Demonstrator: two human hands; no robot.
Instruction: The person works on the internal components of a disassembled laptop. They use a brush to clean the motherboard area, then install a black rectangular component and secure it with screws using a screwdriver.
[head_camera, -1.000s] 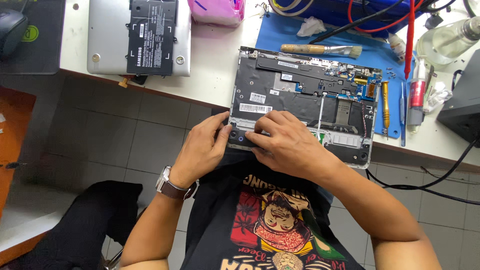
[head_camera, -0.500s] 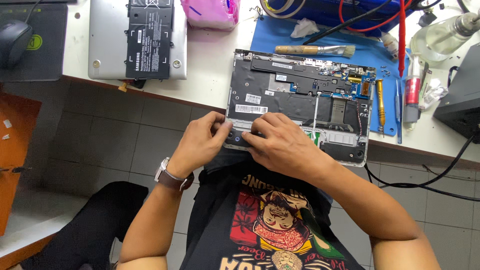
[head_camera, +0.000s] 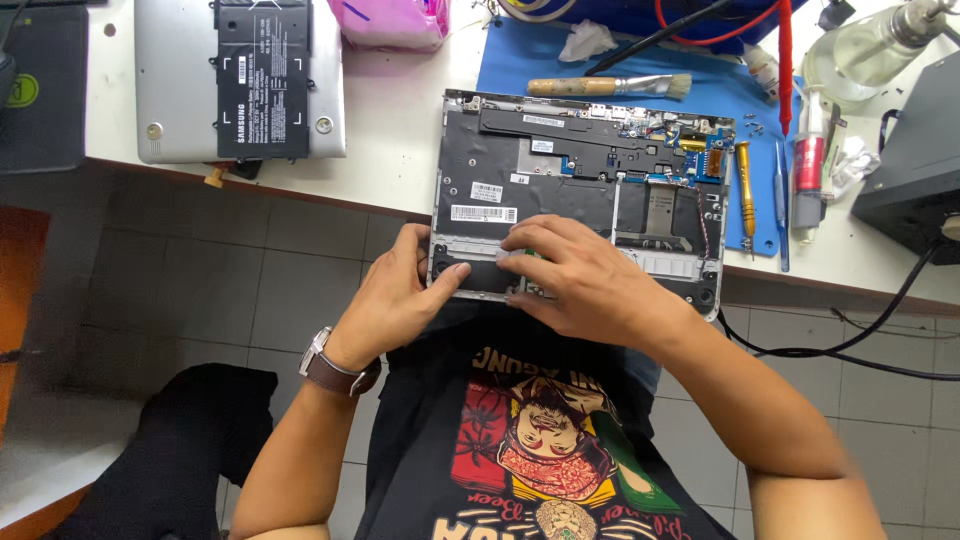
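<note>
Laptop lies opened at counter edge – left hand steadies its front, right hand fingers spread, pressing flat.

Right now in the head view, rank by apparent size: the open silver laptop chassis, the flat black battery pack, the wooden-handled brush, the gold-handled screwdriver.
1. Open silver laptop chassis, under both hands
2. Flat black battery pack
3. Wooden-handled brush
4. Gold-handled screwdriver

All lie at similar desk depth, so the order is fair.

An electronics repair workshop: an opened laptop, screwdriver, brush and cables crowd the bench.
</note>
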